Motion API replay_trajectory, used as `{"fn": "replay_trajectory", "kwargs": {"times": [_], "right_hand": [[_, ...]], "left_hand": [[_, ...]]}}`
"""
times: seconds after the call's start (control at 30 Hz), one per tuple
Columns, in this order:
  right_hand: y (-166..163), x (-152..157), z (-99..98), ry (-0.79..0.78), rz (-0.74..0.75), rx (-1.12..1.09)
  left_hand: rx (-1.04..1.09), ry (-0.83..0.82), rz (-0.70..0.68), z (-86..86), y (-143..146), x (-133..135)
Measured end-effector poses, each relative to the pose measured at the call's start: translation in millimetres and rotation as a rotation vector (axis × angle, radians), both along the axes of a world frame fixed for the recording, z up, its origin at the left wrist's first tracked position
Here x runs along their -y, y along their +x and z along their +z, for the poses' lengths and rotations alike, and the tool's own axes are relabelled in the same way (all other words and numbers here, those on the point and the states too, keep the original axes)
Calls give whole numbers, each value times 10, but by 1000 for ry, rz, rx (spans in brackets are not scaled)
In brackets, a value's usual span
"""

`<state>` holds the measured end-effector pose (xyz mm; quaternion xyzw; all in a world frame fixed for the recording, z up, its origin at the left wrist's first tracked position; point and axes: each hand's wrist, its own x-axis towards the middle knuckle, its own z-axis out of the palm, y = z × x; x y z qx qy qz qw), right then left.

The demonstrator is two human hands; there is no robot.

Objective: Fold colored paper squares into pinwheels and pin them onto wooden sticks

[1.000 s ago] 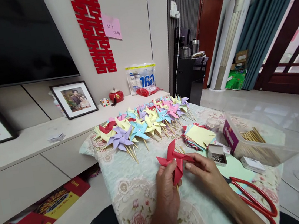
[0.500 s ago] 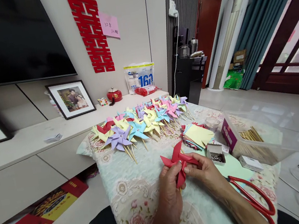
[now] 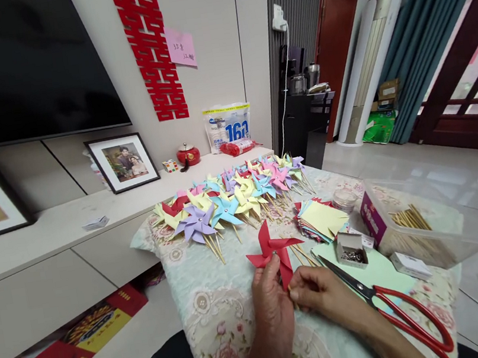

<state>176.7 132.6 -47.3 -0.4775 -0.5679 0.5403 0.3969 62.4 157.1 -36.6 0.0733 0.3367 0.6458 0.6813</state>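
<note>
My left hand [image 3: 272, 302] is closed around a red paper pinwheel [image 3: 284, 259], its thumb pressed near the silver pin at the centre. Below the blades, my right hand [image 3: 316, 290] pinches the pinwheel's wooden stick, mostly hidden by the fingers. Red-handled scissors [image 3: 405, 310] lie beside my right forearm, over a pale green paper sheet [image 3: 385, 274]. Just beyond my hands are several loose wooden sticks [image 3: 301, 253] and a small open box of metal pins [image 3: 352, 253]. Behind them is a stack of coloured paper squares [image 3: 322, 217].
Finished pinwheels [image 3: 226, 211] in several colours crowd the far side of the flowered tablecloth [image 3: 226, 336]. A clear plastic bin [image 3: 433, 216] of sticks stands at the right, with a small white box [image 3: 411, 266] by it. A white cabinet [image 3: 131, 213] runs behind.
My right hand has moved from a blade down to the stick below the pinwheel. The red blades are turned slightly and sit further left. The scissors' blades have come into sight.
</note>
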Motion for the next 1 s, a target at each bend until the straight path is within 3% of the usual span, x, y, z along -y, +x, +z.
{"fn": "replay_trajectory", "kwargs": {"times": [0.37,0.57,0.7,0.83,1.0], "right_hand": [[-2,-22,-93,-41,58,80],[25,-11,-96,-115,95,33],[29,-22,-84,-110,68,7],[21,-40,-58,-120,18,2],[15,-42,-58,-143,10,-22]], "left_hand": [[-34,-26,43,23,19,38],[-33,-14,-3,61,44,53],[-84,79,-80,30,25,60],[-285,121,36,-55,-35,25],[-802,219,151,-179,-94,-35]]}}
